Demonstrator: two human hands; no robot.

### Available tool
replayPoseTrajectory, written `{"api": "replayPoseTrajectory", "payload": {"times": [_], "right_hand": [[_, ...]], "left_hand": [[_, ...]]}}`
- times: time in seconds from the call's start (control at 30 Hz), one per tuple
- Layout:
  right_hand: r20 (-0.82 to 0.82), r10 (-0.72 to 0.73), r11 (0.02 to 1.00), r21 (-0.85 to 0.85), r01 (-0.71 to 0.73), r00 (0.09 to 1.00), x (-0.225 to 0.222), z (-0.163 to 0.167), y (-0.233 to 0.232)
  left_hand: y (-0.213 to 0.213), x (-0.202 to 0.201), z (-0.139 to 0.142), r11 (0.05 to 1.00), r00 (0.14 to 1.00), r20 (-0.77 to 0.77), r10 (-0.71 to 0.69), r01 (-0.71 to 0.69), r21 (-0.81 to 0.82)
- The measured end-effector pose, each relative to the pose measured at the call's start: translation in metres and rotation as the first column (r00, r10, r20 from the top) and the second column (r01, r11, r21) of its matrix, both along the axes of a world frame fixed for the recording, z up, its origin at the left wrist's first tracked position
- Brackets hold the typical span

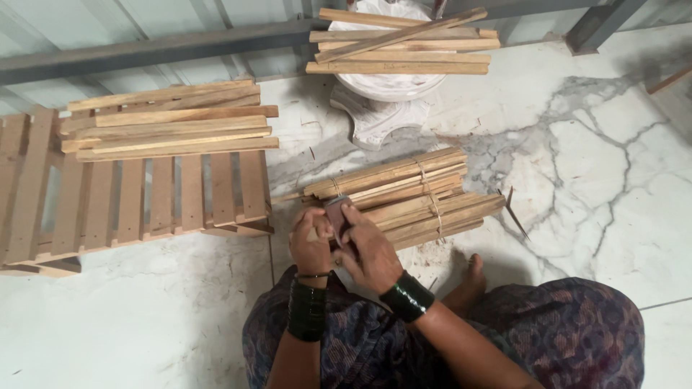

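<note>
My left hand (310, 243) and my right hand (369, 248) are closed together over my lap. Between them they grip a small brownish sanding block (336, 213) and the end of a thin wooden stick (288, 197), which is mostly hidden by my fingers. Just beyond my hands lies a tied bundle of wooden slats (411, 196) on the marble floor. Both wrists wear dark green bangles.
A slatted wooden pallet (130, 198) at the left carries a loose pile of slats (173, 122). More slats (400, 47) rest on a white pedestal (382, 108) at the back. A thin splinter (513, 212) lies right of the bundle. My bare foot (472, 277) shows beside my patterned skirt.
</note>
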State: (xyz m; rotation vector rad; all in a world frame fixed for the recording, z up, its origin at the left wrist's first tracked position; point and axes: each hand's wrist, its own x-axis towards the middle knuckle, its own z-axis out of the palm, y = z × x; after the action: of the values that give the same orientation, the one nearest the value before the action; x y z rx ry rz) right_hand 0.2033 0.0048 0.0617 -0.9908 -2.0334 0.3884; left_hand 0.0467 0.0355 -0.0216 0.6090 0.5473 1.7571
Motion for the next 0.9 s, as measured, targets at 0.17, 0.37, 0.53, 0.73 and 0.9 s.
{"api": "replayPoseTrajectory", "payload": {"times": [0.17,0.37,0.53,0.73,0.9], "right_hand": [[-0.024,0.108,0.964,-0.241,-0.111,0.994,0.004,0.026,-0.005],[0.195,0.116,0.962,-0.265,-0.062,0.974,-0.004,0.039,0.006],[0.229,0.141,0.972,-0.214,-0.091,0.963,-0.015,0.045,-0.003],[0.202,0.16,0.892,-0.449,-0.054,0.966,-0.011,0.045,-0.003],[0.344,-0.023,0.995,-0.088,0.056,0.939,-0.014,0.007,0.005]], "left_hand": [[-0.015,-0.008,0.007,0.999,0.998,0.059,0.031,-0.03,-0.021],[-0.026,0.0,0.036,0.977,0.85,-0.484,0.207,-0.155,0.144],[-0.035,0.003,0.058,0.968,0.811,-0.528,0.25,-0.225,0.113],[-0.04,0.001,0.066,0.98,0.83,-0.52,0.2,-0.168,0.109],[-0.036,0.005,0.056,0.978,0.844,-0.494,0.209,-0.192,0.085]]}}
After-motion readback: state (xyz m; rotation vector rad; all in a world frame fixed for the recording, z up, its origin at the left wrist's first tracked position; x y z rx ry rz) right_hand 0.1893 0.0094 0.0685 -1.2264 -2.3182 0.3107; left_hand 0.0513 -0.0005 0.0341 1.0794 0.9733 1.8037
